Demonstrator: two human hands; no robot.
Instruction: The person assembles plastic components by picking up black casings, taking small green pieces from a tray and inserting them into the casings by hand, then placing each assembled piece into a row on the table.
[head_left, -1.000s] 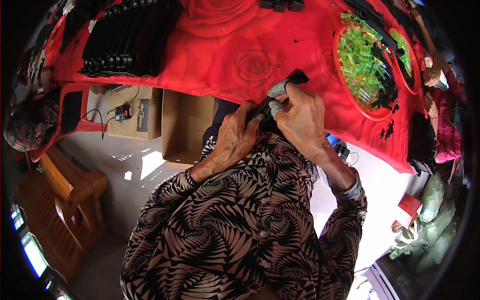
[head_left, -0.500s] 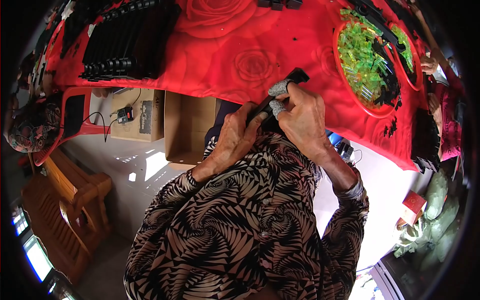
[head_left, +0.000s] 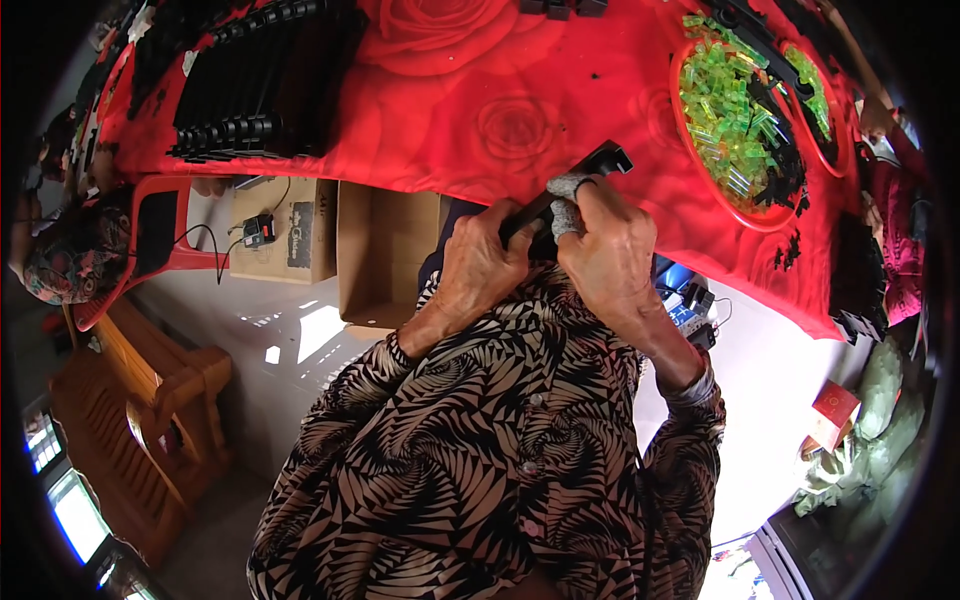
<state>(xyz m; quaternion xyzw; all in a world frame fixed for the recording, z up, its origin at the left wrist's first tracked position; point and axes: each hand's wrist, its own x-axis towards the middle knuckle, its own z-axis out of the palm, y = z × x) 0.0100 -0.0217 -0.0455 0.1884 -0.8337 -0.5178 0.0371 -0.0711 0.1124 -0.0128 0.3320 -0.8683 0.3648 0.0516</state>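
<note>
Both my hands hold one long black plastic piece [head_left: 603, 158] at the table's near edge, in front of my chest. My left hand [head_left: 478, 258] is closed around its lower left part, thumb on top. Grey fabric covers wrap the thumb and forefinger of my right hand [head_left: 613, 243], which pinches the piece near its middle. The piece slants up to the right, and its squared, notched end sticks out past my right fingers. Its lower part is hidden by my hands. To the right sits an orange-red tray [head_left: 748, 222] of small clear yellow-green pieces and black bits.
A stack of long black parts [head_left: 255, 90] lies on the red rose-patterned tablecloth [head_left: 440, 110] at left. Beneath the edge stand an open cardboard box [head_left: 385, 250] and a closed carton [head_left: 290, 235]. There is a red chair [head_left: 165, 240] at left. Other people's hands show at far right.
The black piece and my right hand have shifted slightly down and right, and more of its notched end shows. Both hands keep their hold. The whole view has moved a little.
</note>
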